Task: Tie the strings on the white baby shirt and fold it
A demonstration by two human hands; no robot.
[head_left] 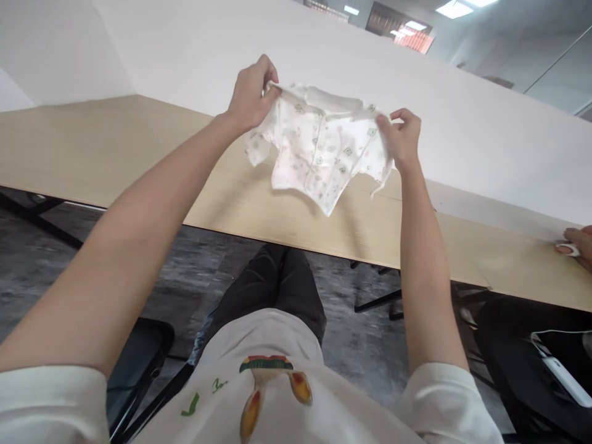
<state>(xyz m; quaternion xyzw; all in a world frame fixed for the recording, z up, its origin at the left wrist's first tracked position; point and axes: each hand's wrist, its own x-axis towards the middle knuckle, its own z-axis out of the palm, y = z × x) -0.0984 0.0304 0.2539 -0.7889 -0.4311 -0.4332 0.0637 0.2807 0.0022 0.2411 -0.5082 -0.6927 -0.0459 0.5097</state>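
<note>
A small white baby shirt [319,145] with a scattered print hangs spread out above the wooden table [152,148]. My left hand [254,92] pinches it near the shoulder on the left. My right hand [402,135] grips the opposite shoulder between thumb and fingers. Between them the neckline stretches across at the top, and the lower hem droops to a point toward me. Short sleeves dangle beneath both hands. Shadows of the shirt and arms fall on the tabletop.
A white partition [185,55] rises behind the table. At the far right, another person's hand [580,243] rests at the table with something white. Dark chairs [139,351] stand below, and a white power bank-like device [567,379] with a cable lies at lower right.
</note>
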